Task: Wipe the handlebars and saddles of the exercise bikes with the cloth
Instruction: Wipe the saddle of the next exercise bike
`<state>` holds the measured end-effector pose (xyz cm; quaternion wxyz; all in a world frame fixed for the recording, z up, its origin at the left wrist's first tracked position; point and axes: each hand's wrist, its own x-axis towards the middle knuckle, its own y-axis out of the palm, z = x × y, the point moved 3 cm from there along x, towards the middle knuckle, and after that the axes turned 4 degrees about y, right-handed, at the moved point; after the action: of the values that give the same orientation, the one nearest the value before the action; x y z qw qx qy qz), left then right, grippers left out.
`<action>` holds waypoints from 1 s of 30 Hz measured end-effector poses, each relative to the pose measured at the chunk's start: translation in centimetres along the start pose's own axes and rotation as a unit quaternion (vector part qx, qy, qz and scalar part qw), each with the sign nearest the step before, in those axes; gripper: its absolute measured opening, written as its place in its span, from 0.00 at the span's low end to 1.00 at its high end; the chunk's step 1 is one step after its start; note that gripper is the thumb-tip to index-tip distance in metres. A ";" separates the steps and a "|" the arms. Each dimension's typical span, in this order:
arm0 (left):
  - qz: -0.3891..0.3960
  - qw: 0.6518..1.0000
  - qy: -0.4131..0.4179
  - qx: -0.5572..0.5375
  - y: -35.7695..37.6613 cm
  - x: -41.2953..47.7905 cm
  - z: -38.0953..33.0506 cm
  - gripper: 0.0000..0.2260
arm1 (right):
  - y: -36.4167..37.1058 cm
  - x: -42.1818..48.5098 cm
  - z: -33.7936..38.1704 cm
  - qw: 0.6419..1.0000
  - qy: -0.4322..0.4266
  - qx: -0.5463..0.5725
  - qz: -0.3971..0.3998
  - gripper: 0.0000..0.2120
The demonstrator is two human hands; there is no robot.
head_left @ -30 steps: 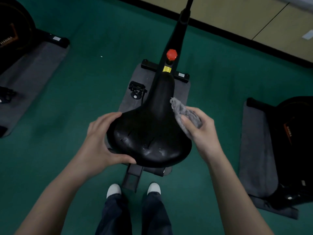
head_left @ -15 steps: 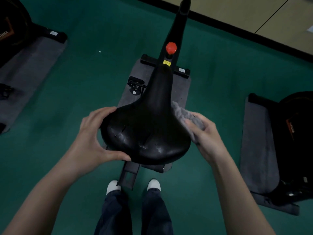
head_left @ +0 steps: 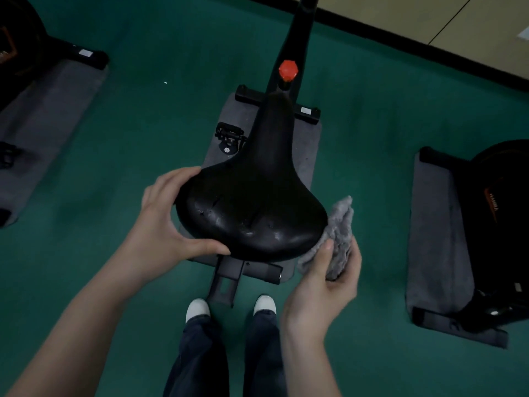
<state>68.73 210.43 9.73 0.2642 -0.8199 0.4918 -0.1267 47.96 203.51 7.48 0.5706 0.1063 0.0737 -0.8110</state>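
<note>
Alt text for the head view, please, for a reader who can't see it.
Left hand grips the left edge of the black bike saddle; right hand holds a grey cloth at its right rear edge. Grey mat and green floor below.

I see a glossy black padded saddle [head_left: 252, 213], plain but flecked with pale scuffs near its wide rear. The fluffy grey cloth [head_left: 342, 224] is one even grey. On the black frame post [head_left: 300, 30] sits a bright red round knob [head_left: 288, 69]. A flat dark grey floor mat [head_left: 307, 144] lies on the plain deep green floor [head_left: 143, 124]. I also make out white shoe toes [head_left: 197, 309], dark navy trousers [head_left: 200, 362], and orange lettering [head_left: 492, 207] on the black neighbouring bike [head_left: 509, 239] at my right.
</note>
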 end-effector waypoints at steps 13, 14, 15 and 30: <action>0.014 0.999 0.051 0.015 -0.2 0.1 0.7 0.47 | 1.0 -0.6 -0.1 0.997 -0.040 0.044 -0.052 0.13; 0.017 0.998 0.054 0.017 -0.2 0.1 0.8 0.47 | 1.1 -1.6 0.1 0.996 -0.060 0.035 -0.060 0.13; 0.019 0.998 0.058 0.018 -0.3 0.1 0.9 0.47 | 1.3 -2.9 0.2 0.994 -0.087 0.019 -0.062 0.14; 0.033 0.998 0.051 -0.017 -0.7 0.1 1.6 0.50 | 4.1 -6.2 2.8 0.915 -0.310 -0.220 0.134 0.17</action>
<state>70.02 211.10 8.76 0.2287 -0.8002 0.5334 -0.1513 53.62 207.10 11.75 0.6767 -0.2699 0.0546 -0.6828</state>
